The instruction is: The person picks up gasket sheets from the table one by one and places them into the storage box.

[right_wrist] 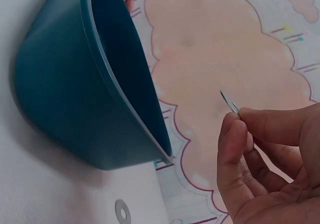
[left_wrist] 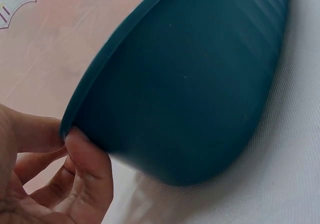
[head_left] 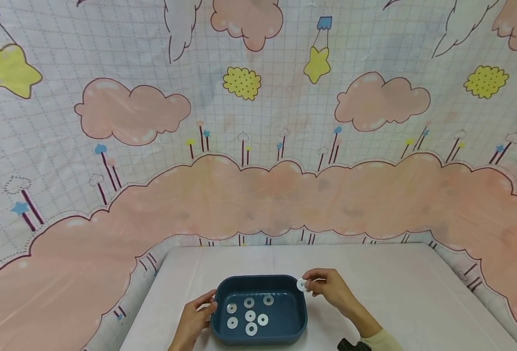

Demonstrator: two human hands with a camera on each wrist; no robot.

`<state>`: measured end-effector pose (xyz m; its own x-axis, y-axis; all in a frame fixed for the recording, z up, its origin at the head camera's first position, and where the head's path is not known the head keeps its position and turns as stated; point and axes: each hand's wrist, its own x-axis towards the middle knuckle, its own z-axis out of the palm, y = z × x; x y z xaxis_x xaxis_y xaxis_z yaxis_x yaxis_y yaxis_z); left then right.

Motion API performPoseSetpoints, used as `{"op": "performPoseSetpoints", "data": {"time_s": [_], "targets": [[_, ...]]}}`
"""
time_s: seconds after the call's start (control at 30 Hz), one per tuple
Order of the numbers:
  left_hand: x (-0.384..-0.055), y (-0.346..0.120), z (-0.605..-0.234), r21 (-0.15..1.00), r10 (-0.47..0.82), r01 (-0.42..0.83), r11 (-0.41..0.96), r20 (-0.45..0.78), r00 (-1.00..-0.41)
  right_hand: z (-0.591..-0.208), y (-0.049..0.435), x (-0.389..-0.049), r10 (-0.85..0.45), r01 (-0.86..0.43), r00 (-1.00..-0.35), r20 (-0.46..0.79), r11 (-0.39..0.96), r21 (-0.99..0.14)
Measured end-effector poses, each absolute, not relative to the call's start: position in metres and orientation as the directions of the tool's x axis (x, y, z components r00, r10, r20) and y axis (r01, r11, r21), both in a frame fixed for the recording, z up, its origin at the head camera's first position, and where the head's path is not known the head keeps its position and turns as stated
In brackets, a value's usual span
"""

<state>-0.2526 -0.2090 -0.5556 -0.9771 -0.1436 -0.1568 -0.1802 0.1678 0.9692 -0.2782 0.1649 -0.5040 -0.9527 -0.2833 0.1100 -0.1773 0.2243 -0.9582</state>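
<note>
A dark blue plastic tub (head_left: 258, 338) stands on the table, with several flat metal washers (head_left: 250, 316) lying on its floor. My left hand (head_left: 195, 314) pinches the tub's left rim between thumb and fingers, as the left wrist view shows up close. At the tub's right side, my right hand (head_left: 332, 290) holds one washer (head_left: 301, 284) between thumb and fingertips. That washer (right_wrist: 229, 102) appears nearly edge-on in the right wrist view, raised beside the tub's rim. Another washer (right_wrist: 122, 212) lies on the table just outside the tub, hidden in the head view.
A white cloth covers the table (head_left: 188, 265). Behind it and along its sides hangs a patterned curtain (head_left: 285, 200) with clouds and stars. A black object (head_left: 351, 345) shows by the right sleeve (head_left: 379, 340) at the bottom edge.
</note>
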Motion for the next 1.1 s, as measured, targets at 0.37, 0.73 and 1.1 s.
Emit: {"op": "performPoseSetpoints", "data": {"time_s": [0.37, 0.73, 1.1], "targets": [[-0.252, -0.21, -0.556, 0.969, -0.148, -0.179, 0.169, -0.154, -0.977, -0.506, 0.147, -0.278, -0.303, -0.156, -0.949, 0.085, 0.218, -0.963], [-0.249, -0.209, -0.554, 0.968, -0.153, -0.186, 0.17, -0.161, -0.975, -0.513, 0.13, -0.278, -0.332, -0.134, -0.941, 0.06, 0.206, -0.969], [-0.247, -0.209, -0.553, 0.968, -0.143, -0.193, 0.163, -0.17, -0.975, -0.517, 0.116, -0.274, -0.325, -0.104, -0.945, 0.025, 0.227, -0.968]]}}
